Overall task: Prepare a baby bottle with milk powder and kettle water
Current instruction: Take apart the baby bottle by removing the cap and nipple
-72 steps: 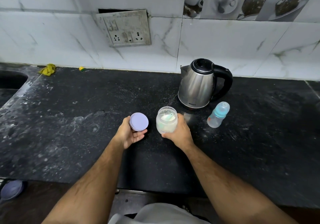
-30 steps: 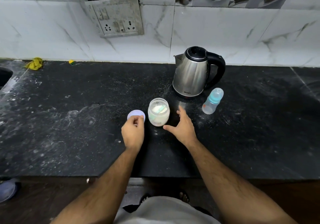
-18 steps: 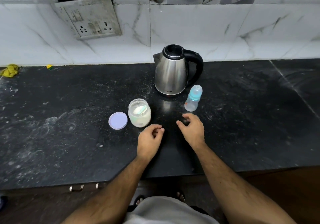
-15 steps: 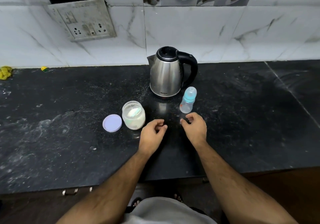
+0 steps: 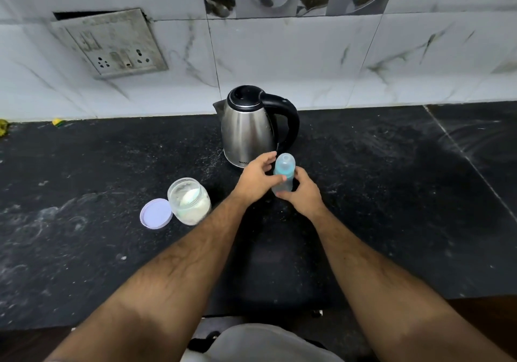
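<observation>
Bottle (image 5: 284,175) stands nearly upright, teat cap up and tipped slightly away, just before the kettle (image 5: 249,129) on the black worktop (image 5: 391,193). Right hand (image 5: 302,193) grasps its base; left hand (image 5: 256,178) pinches its blue collar. Open powder jar (image 5: 189,200) and lid (image 5: 156,214) sit left.

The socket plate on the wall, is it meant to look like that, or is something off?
It looks off. The socket plate sits crooked on the tiled wall, tilted against the tile lines, with a dark gap showing behind its top edge. Its face is grimy. Whether it is loose, I cannot tell.
</observation>
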A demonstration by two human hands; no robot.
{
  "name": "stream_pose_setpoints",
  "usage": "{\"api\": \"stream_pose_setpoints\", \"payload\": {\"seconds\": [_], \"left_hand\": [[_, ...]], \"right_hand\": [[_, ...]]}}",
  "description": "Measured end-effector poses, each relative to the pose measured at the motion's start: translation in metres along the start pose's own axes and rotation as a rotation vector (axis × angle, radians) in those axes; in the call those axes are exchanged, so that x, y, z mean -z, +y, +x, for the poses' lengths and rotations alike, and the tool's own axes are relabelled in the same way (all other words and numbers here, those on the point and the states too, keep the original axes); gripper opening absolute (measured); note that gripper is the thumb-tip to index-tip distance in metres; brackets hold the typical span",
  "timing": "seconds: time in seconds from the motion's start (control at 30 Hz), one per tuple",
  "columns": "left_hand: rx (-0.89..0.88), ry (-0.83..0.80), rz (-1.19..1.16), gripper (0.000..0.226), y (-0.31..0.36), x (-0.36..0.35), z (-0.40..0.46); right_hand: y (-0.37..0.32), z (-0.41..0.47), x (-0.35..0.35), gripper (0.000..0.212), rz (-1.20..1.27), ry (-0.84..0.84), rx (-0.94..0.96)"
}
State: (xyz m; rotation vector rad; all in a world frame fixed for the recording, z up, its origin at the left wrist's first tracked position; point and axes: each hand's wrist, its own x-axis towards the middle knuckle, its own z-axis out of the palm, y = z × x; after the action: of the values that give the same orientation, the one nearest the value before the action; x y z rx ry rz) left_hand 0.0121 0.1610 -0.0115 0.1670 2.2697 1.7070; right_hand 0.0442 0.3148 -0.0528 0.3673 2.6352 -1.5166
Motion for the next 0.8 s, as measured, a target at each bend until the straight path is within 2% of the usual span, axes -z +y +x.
{"api": "stream_pose_setpoints", "payload": {"seconds": [0.1,0.2,0.27,0.4,0.57,0.7,0.8], "left_hand": [[-0.016,0.002,-0.013,0.075,0.005,-0.008,0.003],[-0.045,0.051,0.033,0.063,0.009,-0.012,0.002],[-0.063,0.067,0.037,0.054,0.010,-0.010,0.002],[-0.034,0.028,-0.088,0.041,0.009,-0.003,0.002],[-0.020,-0.012,-0.184,0.032,0.011,0.001,-0.011],[-0.020,-0.034,-0.200,0.028,0.008,0.004,-0.018],[-0.022,0.034,-0.178,0.024,0.009,0.001,-0.020]], "right_hand": [[0.000,0.003,-0.002,0.065,0.044,0.000,0.034],[-0.004,0.000,0.001,0.041,0.033,0.005,0.055],[-0.006,-0.005,0.004,0.035,0.038,-0.025,0.059],[-0.001,-0.017,0.001,0.035,0.114,-0.086,0.066],[0.003,-0.036,-0.008,0.047,0.227,-0.091,0.110],[-0.001,-0.046,-0.014,0.043,0.181,-0.025,0.111],[-0.005,-0.055,-0.018,0.038,0.143,0.071,0.139]]}}
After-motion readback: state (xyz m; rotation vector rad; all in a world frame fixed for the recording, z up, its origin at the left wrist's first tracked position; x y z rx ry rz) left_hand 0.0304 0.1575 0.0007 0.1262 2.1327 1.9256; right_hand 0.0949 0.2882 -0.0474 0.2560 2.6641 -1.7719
